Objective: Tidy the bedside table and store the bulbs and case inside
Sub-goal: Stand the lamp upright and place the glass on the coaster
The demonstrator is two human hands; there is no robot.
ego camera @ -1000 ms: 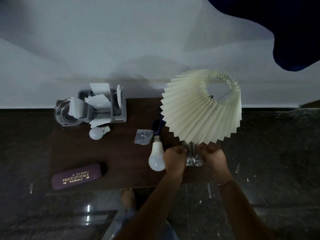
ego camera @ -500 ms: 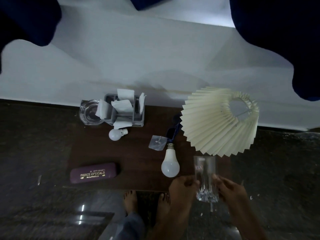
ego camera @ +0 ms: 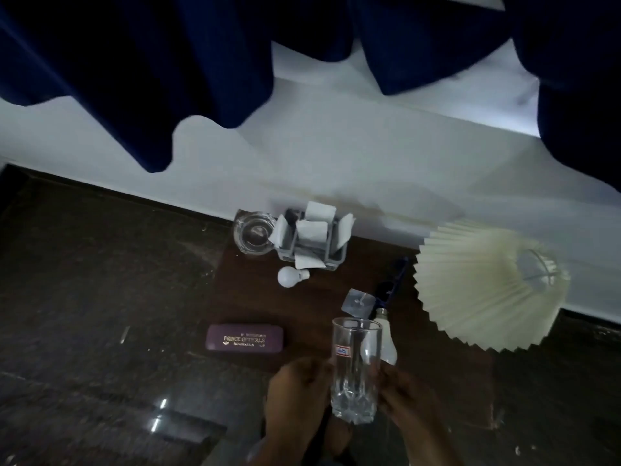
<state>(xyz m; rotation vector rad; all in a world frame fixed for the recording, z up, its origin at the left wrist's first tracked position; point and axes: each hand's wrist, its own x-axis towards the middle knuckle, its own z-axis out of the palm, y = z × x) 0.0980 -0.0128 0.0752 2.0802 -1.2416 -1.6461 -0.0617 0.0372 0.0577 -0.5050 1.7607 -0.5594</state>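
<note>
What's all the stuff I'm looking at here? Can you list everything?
Bulbs: 2, white; small bulb by the organiser, large bulb behind the glass.
Spectacle case: 1, purple, front left of the table.
Organiser: 1, grey, holding white paper slips, back of table.
Ashtray: 1, clear glass, back left corner.
Lampshade: 1, cream, pleated, tilted, right side.
Plastic packet: 1, clear, table middle.
Glass tumbler: 1, clear, held above the front edge.
Curtains: dark blue, top.
Left hand: grip on the tumbler.
Right hand: grip on the tumbler.
</note>
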